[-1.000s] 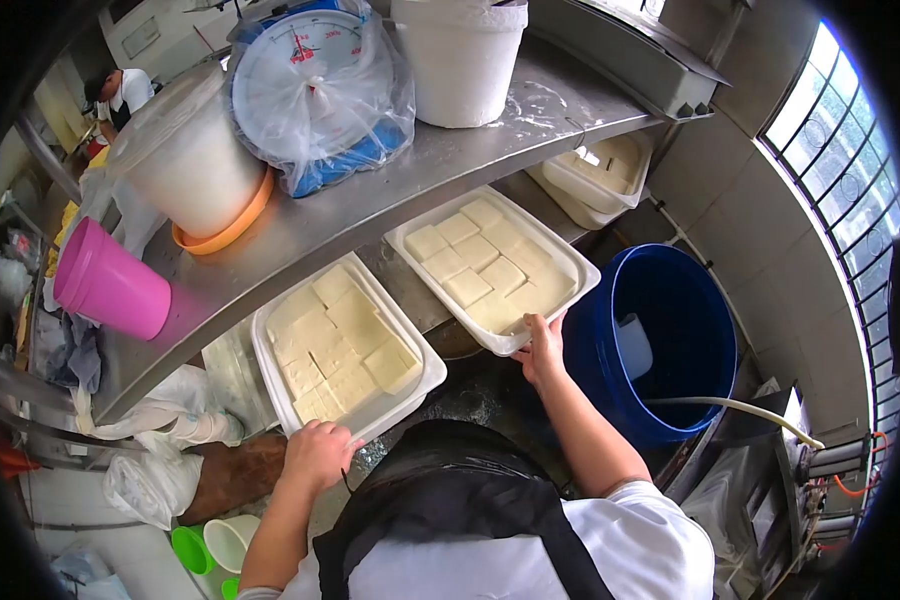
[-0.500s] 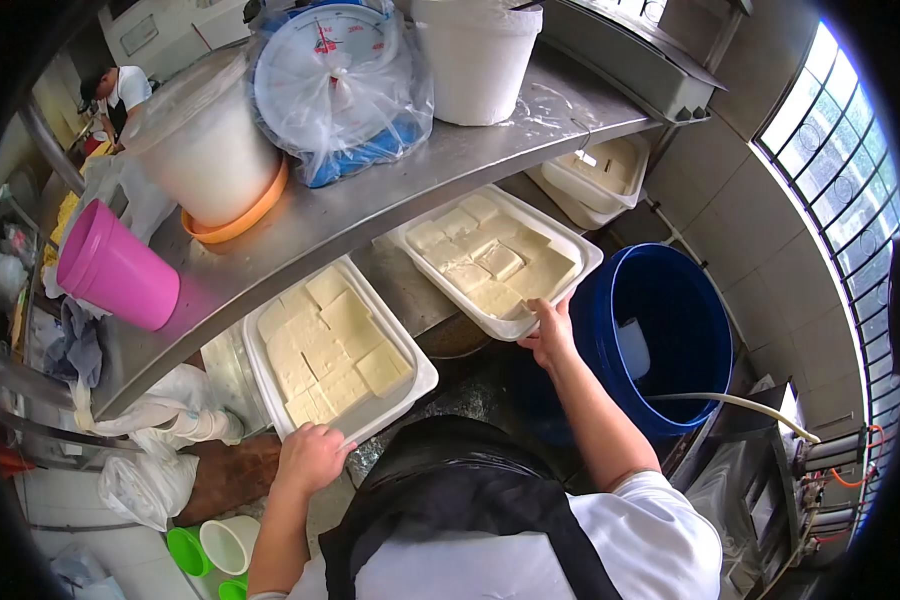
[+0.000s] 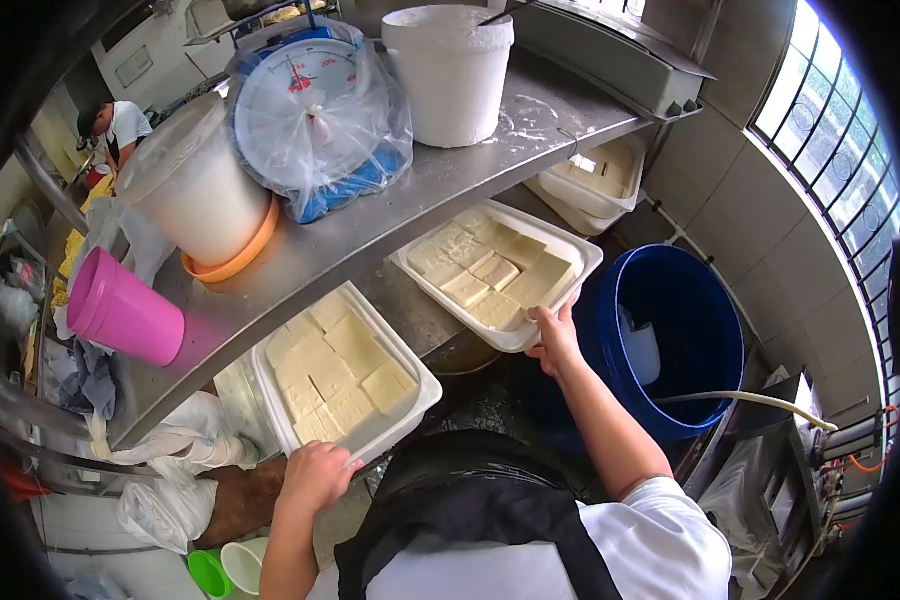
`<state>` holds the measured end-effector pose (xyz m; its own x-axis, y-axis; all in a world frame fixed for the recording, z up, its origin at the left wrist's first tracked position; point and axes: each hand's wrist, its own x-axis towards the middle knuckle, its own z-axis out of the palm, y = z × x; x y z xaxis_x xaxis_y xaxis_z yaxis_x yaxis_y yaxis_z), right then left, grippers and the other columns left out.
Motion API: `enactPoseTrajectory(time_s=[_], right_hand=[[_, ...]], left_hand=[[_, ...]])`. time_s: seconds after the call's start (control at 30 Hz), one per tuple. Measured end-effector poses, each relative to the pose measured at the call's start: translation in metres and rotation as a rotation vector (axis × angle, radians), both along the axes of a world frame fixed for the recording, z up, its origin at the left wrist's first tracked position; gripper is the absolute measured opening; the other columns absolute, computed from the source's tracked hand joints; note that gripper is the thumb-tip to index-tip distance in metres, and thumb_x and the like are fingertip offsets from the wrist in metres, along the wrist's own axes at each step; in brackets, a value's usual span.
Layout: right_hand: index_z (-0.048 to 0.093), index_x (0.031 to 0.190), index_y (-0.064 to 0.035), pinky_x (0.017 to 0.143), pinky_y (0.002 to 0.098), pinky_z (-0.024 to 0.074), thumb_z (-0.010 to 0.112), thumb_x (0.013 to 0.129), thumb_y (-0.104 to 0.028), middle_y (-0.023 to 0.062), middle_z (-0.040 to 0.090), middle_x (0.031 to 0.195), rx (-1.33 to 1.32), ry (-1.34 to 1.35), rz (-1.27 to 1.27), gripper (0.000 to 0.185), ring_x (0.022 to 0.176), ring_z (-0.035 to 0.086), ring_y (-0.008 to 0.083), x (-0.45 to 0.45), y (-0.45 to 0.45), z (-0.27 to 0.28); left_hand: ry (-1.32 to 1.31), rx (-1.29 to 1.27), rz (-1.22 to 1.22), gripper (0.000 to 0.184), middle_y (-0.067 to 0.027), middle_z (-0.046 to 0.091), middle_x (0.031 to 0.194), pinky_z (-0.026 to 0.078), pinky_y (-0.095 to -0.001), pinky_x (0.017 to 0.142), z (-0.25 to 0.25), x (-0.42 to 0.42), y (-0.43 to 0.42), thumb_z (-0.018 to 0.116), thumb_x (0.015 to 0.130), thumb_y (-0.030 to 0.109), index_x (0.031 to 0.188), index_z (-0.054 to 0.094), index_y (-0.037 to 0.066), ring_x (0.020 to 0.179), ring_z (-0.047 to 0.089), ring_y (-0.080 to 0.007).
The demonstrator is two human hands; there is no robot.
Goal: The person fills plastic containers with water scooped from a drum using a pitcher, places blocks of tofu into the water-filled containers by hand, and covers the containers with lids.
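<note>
My left hand (image 3: 320, 474) is closed on the near rim of a white plastic tray (image 3: 428, 390), which sticks out from under the steel counter. Cream-coloured blocks (image 3: 342, 350), like fresh cheese or tofu, lie side by side inside it. With my right hand (image 3: 556, 334) I grip the near right corner of a second white tray (image 3: 592, 256). That one also holds several cream-coloured blocks (image 3: 490, 262), in uneven sizes. Both trays reach under the counter, and the left one's far end is partly hidden by it. My fingers under the rims are mostly hidden.
On the steel counter (image 3: 440, 190) stand a bagged dial scale (image 3: 305, 115), a white bucket (image 3: 448, 85), a lidded tub (image 3: 190, 185) and a pink container (image 3: 130, 308). A blue barrel (image 3: 705, 350) with a hose (image 3: 760, 397) is right. Stacked trays (image 3: 595, 185) sit behind. Another person (image 3: 125, 125) works far left.
The view has shifted slightly, so the counter items appear lower and a little to the left. Both hands keep their hold on the two trays, which show little clear movement of their own.
</note>
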<state>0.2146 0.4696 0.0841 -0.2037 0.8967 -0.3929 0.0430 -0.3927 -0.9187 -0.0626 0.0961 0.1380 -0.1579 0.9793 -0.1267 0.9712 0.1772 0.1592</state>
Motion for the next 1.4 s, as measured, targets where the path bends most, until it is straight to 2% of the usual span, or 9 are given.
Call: enactPoseTrajectory(time_s=[0.1,0.47,0.57,0.73,0.97,1.13,1.17,1.27,1.4], right_hand=[[-0.011,0.168,-0.0271,0.063,0.0413,0.0544,0.067,0.087,-0.032,0.0234,0.055,0.141,-0.006,-0.126,-0.043,0.112,0.1,0.065,0.033,-0.003,0.002,0.003],[-0.006,0.169,-0.0202,0.062,0.0367,0.0522,0.071,0.086,-0.041,0.0224,0.061,0.128,0.044,-0.038,0.07,0.115,0.088,0.065,0.0273,0.017,0.025,0.01],[-0.007,0.169,-0.0201,0.064,0.0375,0.0523,0.071,0.085,-0.044,0.0213,0.062,0.128,0.05,-0.032,0.091,0.117,0.091,0.065,0.0276,0.018,0.027,0.015],[-0.01,0.168,-0.0206,0.074,0.0427,0.0534,0.071,0.086,-0.051,0.0239,0.053,0.143,0.057,-0.128,0.091,0.119,0.11,0.063,0.0329,0.01,0.024,0.036],[-0.009,0.168,-0.0211,0.08,0.0457,0.0514,0.071,0.085,-0.052,0.0255,0.049,0.149,0.042,-0.129,0.075,0.12,0.115,0.061,0.0359,-0.007,0.004,0.04],[-0.009,0.168,-0.0228,0.074,0.0409,0.0471,0.072,0.085,-0.054,0.0211,0.049,0.149,0.02,-0.153,0.006,0.12,0.108,0.059,0.0295,-0.028,-0.023,0.04],[-0.011,0.168,-0.0301,0.084,0.0476,0.0432,0.069,0.087,-0.057,0.0164,0.045,0.153,0.003,-0.141,0.007,0.117,0.105,0.06,0.0317,-0.031,-0.024,0.034],[-0.008,0.168,-0.0309,0.077,0.0398,0.0408,0.07,0.086,-0.06,0.0113,0.053,0.145,0.014,-0.157,-0.052,0.117,0.092,0.057,0.0226,-0.048,-0.042,0.038],[0.0,0.168,-0.0339,0.073,0.0375,0.0412,0.071,0.084,-0.059,0.0098,0.053,0.143,-0.011,-0.09,-0.174,0.113,0.091,0.057,0.0207,-0.071,-0.064,0.026]], left_hand=[[-0.02,-0.008,-0.019,0.037,-0.0151,0.071,0.084,0.056,-0.0483,0.078,0.003,0.001,0.005,0.071,0.093,0.04,0.077,0.068,0.006,0.086,0.069,-0.0365],[-0.099,-0.034,0.039,0.04,-0.0194,0.067,0.08,0.053,-0.0526,0.076,0.031,0.002,0.03,0.072,0.09,0.037,0.073,0.064,0.002,0.083,0.066,-0.043],[-0.121,-0.017,0.031,0.04,-0.0199,0.067,0.08,0.053,-0.0529,0.076,0.029,0.003,0.033,0.072,0.09,0.037,0.073,0.063,0.002,0.083,0.066,-0.0433],[-0.166,0.028,-0.017,0.041,-0.0211,0.066,0.077,0.052,-0.0531,0.075,0.03,0.0,0.034,0.073,0.091,0.036,0.072,0.062,0.001,0.081,0.065,-0.044],[-0.228,0.047,-0.072,0.042,-0.0214,0.063,0.073,0.05,-0.0532,0.072,0.041,-0.024,0.028,0.073,0.091,0.036,0.07,0.06,0.002,0.078,0.064,-0.0442],[-0.219,-0.028,-0.144,0.042,-0.0218,0.066,0.078,0.051,-0.0534,0.075,0.045,-0.053,0.013,0.07,0.093,0.038,0.073,0.063,0.002,0.082,0.066,-0.0433],[-0.224,-0.034,-0.148,0.042,-0.0218,0.066,0.078,0.051,-0.0534,0.075,0.048,-0.06,0.01,0.07,0.093,0.038,0.073,0.063,0.002,0.082,0.066,-0.0433],[-0.251,-0.07,-0.181,0.042,-0.0219,0.067,0.078,0.052,-0.0534,0.075,0.056,-0.078,0.003,0.07,0.093,0.038,0.073,0.063,0.002,0.081,0.066,-0.0435],[-0.292,-0.002,-0.214,0.041,-0.021,0.065,0.076,0.051,-0.053,0.073,0.049,-0.096,-0.002,0.073,0.091,0.036,0.07,0.061,0.002,0.079,0.064,-0.0433]])
